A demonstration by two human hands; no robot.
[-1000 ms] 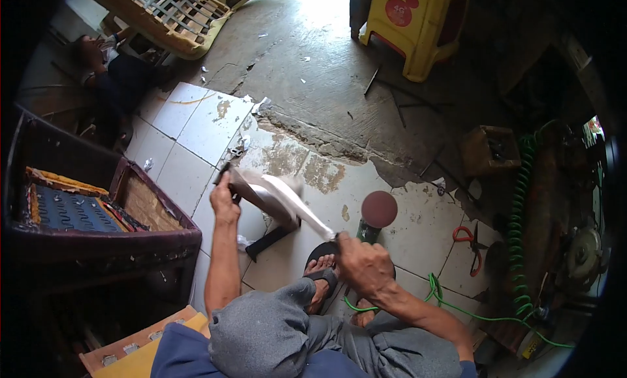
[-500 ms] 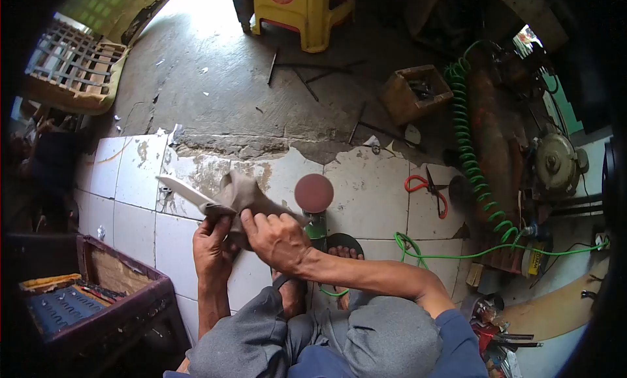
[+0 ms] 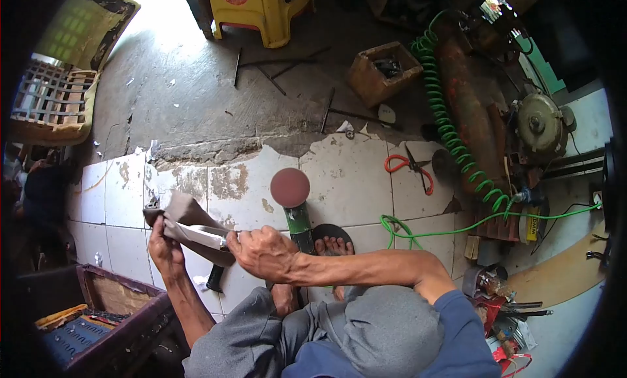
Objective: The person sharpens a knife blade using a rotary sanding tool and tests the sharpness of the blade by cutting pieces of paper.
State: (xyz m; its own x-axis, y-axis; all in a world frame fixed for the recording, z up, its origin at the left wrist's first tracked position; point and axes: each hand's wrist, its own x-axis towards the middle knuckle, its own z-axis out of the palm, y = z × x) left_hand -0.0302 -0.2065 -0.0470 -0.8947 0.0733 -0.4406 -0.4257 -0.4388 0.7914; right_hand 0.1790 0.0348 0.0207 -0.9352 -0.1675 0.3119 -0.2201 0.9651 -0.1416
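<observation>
My right hand grips what looks like a knife, its pale blade pointing left. Closed at the upper left, my left hand pinches the dark end of a grey-brown piece of leather or cloth. The blade lies across this limp material, between my two hands. Just beyond my right hand, a green power tool with a round reddish-brown sanding disc stands on the tiles, disc upward. A black handle-like object lies below the material.
Red-handled scissors and a green cord are on the right, near a coiled green hose. A purple-edged box stands at lower left. Farther off are a wooden box and a yellow stool.
Both hands have moved left with the material. The blade, which stuck out past the material at upper left, now lies across it close to my right hand. The view has shifted.
</observation>
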